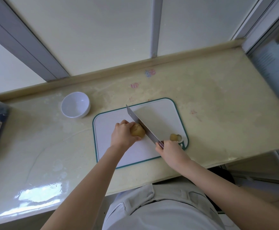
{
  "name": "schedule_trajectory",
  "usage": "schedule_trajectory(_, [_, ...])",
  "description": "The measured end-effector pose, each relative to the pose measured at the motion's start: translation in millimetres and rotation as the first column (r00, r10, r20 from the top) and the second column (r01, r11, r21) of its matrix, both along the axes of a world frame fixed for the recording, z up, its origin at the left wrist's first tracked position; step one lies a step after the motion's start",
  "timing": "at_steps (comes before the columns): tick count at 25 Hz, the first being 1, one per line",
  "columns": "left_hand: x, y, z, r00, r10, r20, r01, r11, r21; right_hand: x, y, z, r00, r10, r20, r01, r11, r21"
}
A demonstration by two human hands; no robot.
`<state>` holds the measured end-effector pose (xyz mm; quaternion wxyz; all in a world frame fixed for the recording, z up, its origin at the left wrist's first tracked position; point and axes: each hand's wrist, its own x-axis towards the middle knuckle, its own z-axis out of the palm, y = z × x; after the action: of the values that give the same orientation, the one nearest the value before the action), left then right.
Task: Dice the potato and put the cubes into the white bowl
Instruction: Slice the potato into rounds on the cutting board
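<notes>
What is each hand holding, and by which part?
The left hand grips the potato round its left end, steadying it on the board. The right hand holds the knife by its handle, blade against the potato.

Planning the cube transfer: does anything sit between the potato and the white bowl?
Nothing visible does. Apart from the left hand gripping the potato, only bare cutting board and counter lie between it and the white bowl.
</notes>
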<state>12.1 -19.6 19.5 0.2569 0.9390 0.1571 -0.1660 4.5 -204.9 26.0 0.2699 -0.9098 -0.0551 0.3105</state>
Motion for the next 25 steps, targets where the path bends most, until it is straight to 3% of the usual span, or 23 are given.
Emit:
schedule_trajectory(13, [-6.5, 1.7, -5.9, 0.999, 0.039, 0.029, -0.039, 0.999, -0.020, 2.2, -0.5, -5.8, 1.000, 0.013, 0.028, -0.013, 1.000, 0.013])
schedule_trajectory(25, [-30.1, -2.2, -10.8, 0.986, 0.065, 0.151, -0.060, 0.997, -0.037, -11.4, -12.0, 11.5, 0.992, -0.014, 0.125, 0.010, 0.999, 0.036])
